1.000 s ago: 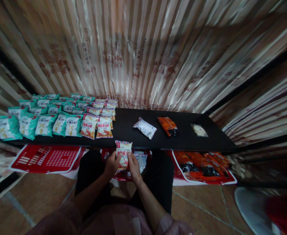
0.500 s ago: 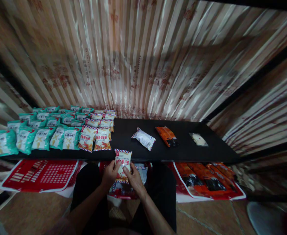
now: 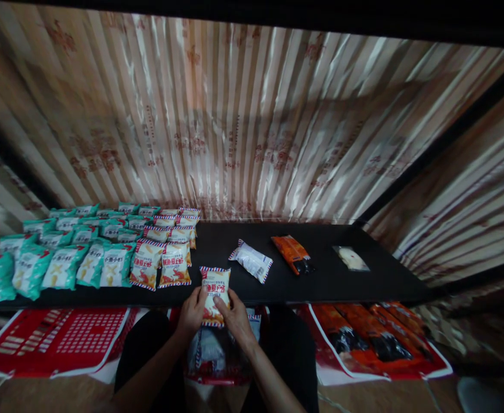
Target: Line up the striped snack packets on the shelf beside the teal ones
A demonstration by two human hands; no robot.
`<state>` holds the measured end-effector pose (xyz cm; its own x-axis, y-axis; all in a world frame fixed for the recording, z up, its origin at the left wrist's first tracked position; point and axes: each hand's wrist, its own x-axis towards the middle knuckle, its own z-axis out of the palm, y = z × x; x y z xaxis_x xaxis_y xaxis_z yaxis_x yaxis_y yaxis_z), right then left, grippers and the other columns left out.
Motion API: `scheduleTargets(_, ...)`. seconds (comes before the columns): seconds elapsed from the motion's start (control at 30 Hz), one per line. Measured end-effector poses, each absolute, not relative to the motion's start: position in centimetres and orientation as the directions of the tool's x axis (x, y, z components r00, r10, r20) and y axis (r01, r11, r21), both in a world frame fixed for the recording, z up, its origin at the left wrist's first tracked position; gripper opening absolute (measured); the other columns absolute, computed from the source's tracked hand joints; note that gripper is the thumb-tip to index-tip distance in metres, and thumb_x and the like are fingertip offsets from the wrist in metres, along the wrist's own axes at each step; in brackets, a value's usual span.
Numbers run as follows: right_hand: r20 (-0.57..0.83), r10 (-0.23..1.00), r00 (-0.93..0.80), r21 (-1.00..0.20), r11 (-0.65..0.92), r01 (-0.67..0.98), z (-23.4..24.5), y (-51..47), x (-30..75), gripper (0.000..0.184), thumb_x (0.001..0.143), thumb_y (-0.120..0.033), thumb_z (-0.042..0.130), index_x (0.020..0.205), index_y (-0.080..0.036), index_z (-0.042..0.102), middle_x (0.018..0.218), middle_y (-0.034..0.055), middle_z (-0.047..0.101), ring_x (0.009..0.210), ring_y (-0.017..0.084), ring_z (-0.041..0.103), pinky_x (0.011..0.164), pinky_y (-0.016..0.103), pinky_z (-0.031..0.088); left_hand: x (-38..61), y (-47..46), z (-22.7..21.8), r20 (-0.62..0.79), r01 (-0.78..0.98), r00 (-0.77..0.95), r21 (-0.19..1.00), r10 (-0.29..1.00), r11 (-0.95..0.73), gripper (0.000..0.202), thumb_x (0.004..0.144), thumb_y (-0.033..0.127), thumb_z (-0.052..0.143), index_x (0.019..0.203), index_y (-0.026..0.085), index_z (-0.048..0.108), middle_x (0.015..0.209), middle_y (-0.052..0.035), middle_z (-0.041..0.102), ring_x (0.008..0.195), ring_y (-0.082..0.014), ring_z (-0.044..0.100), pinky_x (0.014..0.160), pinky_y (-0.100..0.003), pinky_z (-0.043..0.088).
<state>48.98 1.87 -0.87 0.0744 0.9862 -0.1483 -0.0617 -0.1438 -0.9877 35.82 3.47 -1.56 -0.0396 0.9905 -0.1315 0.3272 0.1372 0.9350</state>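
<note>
Between both hands I hold a snack bag (image 3: pixel 214 289) upright, white and orange with a striped edge and red lettering. My left hand (image 3: pixel 193 312) grips its left side, and my right hand (image 3: pixel 236 317) grips the right side with the thumb across the front. The bag is at the front edge of the black shelf (image 3: pixel 221 238). Matching snack bags (image 3: pixel 175 264) stand in rows just left of it. Below my hands, a red basket (image 3: pixel 217 380) between my knees holds more striped bags, partly hidden by my arms.
Teal snack bags (image 3: pixel 65 267) fill the shelf's left end. A striped bag lies back-up (image 3: pixel 252 261); right of it are an orange bag (image 3: pixel 293 253) and a small clear packet (image 3: pixel 351 258). Red baskets stand below, left (image 3: pixel 84 332) and right (image 3: pixel 390 367), the right one holding orange bags.
My view has tilted up, so the shelf and baskets sit lower in the picture. Both hands still hold the snack bag, which now looks nearer the shelf's front edge and overlaps it more.
</note>
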Motion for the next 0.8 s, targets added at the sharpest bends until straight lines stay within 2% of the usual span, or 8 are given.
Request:
scheduleTargets(0.23, -0.127, 0.991, 0.045, -0.992, -0.126, -0.026, -1.1, 4.3, 49.6, 0.052, 0.069, -0.051, 0.063, 0.106, -0.015, 0.055, 0.096, 0.0096, 0.069, 0.082, 0.024, 0.066, 0.072, 0.035, 0.053, 36.0, 5.1, -0.6, -0.137, 0.328, -0.015, 0.935, 0.990, 0.135, 0.045, 0.083, 0.048, 0.035, 0.103, 0.015, 0.058, 0.102, -0.0122, 0.066, 0.096, -0.0233, 0.061, 0.085, -0.032, 0.044)
scheduleTargets(0.43, -0.060, 0.996, 0.060, -0.962, -0.074, 0.263, -0.3, 6.2, 50.5, 0.046, 0.075, -0.047, 0.058, 0.109, -0.017, 0.057, 0.094, 0.0072, 0.070, 0.081, 0.022, 0.066, 0.072, 0.031, 0.051, 36.5, 6.9, 0.0, -0.185, 0.405, -0.064, 0.893, 0.981, 0.195, 0.043, 0.085, 0.039, 0.032, 0.111, 0.014, 0.055, 0.113, -0.0106, 0.063, 0.106, -0.0220, 0.057, 0.094, -0.034, 0.040)
scheduleTargets(0.53, -0.058, 0.997, 0.047, -0.943, -0.070, 0.326, 0.0, 7.3, 51.0, 0.048, 0.075, -0.048, 0.058, 0.112, -0.017, 0.056, 0.094, 0.0064, 0.070, 0.081, 0.021, 0.066, 0.072, 0.030, 0.050, 36.8, 7.9, 0.1, -0.166, 0.420, -0.072, 0.889, 0.983, 0.181, 0.041, 0.086, 0.038, 0.033, 0.110, 0.016, 0.056, 0.113, -0.0096, 0.063, 0.107, -0.0218, 0.057, 0.095, -0.034, 0.040)
scheduleTargets(0.7, 0.022, 1.000, 0.004, -0.935, 0.020, 0.355, 0.0, 9.2, 51.6, 0.046, 0.077, -0.046, 0.056, 0.113, -0.018, 0.057, 0.102, 0.0069, 0.068, 0.088, 0.021, 0.064, 0.078, 0.031, 0.049, 37.2, 9.6, 0.2, -0.136, 0.447, -0.053, 0.883, 0.989, 0.145, 0.044, 0.087, 0.039, 0.032, 0.115, 0.013, 0.054, 0.114, -0.0110, 0.063, 0.107, -0.0220, 0.057, 0.093, -0.033, 0.041)
scheduleTargets(0.8, 0.097, 0.995, 0.015, -0.908, 0.083, 0.410, -0.2, 10.1, 52.0, 0.045, 0.077, -0.044, 0.056, 0.113, -0.017, 0.059, 0.111, 0.0086, 0.064, 0.099, 0.022, 0.060, 0.088, 0.033, 0.045, 37.5, 10.4, 0.3, -0.155, 0.490, -0.050, 0.857, 0.987, 0.159, 0.045, 0.087, 0.039, 0.030, 0.116, 0.012, 0.053, 0.112, -0.0120, 0.064, 0.106, -0.0223, 0.058, 0.092, -0.032, 0.041)
